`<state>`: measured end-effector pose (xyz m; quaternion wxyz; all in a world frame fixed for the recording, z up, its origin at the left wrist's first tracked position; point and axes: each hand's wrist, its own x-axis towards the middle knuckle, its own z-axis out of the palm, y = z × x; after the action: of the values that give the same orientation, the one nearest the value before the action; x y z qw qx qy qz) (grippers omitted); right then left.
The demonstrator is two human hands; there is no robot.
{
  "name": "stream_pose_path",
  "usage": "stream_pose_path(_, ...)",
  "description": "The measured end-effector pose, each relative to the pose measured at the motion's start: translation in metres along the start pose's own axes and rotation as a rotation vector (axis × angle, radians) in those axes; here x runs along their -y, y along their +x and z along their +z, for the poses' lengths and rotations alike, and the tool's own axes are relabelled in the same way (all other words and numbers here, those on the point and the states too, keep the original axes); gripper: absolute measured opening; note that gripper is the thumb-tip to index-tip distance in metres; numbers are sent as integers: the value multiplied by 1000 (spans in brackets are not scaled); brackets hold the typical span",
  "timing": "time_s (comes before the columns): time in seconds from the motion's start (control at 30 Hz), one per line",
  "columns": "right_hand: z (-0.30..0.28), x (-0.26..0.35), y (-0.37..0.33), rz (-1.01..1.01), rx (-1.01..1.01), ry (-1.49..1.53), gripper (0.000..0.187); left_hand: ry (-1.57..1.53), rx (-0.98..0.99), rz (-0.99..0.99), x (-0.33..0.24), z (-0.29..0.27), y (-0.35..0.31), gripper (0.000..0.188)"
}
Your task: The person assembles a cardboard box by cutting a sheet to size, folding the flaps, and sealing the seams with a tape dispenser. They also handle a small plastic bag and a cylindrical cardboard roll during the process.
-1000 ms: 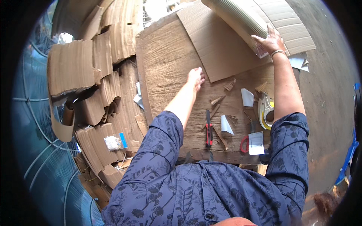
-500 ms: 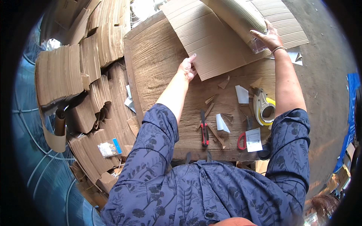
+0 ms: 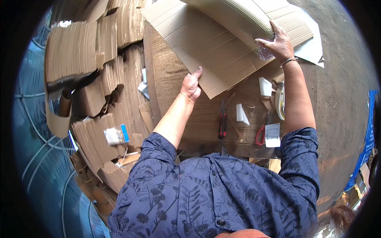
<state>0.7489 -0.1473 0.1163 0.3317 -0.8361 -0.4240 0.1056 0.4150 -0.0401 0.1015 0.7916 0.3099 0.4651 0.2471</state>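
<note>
A large sheet of corrugated cardboard [image 3: 214, 59] lies over the far part of the wooden table, its far side bent up into a curled panel [image 3: 234, 18]. My left hand [image 3: 191, 85] is closed on the sheet's near-left edge, thumb on top and fingers underneath. At the right end of the curl, my right hand [image 3: 281, 44] grips with thumb and fingers apart around the edge. Something of clear plastic [image 3: 264, 52] shows beneath that palm; its kind is hard to tell. White paper [image 3: 309, 43] sticks out from under the sheet on the right.
Nearer on the tabletop [image 3: 170, 59] lie a red-and-black cutter knife [image 3: 222, 125], red-handled scissors [image 3: 260, 136], a printed slip [image 3: 272, 135] and cardboard scraps. My right forearm partly covers a tape dispenser [image 3: 280, 99]. Stacked cardboard [image 3: 71, 51] stands at left, with a small bag [image 3: 115, 135] on it.
The cardboard sheet has come nearer and to the left with both hands on it, covering some scraps. More white paper shows at its right. The whole view has shifted a little.
</note>
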Motion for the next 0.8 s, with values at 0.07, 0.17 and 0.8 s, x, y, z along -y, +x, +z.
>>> stream_pose_path(0.07, 8, 31, -15, -4, 75, -12, 94, 17, -66, -3, -1, -24, -37, 31)
stream_pose_path(0.17, 21, 78, -40, -79, 169, 15, 90, -35, -209, -7, 8, -51, -97, 32)
stream_pose_path(0.8, 131, 208, -180, -557, 746, -191, 101, 257, 176, -727, 102, -167, -290, 44)
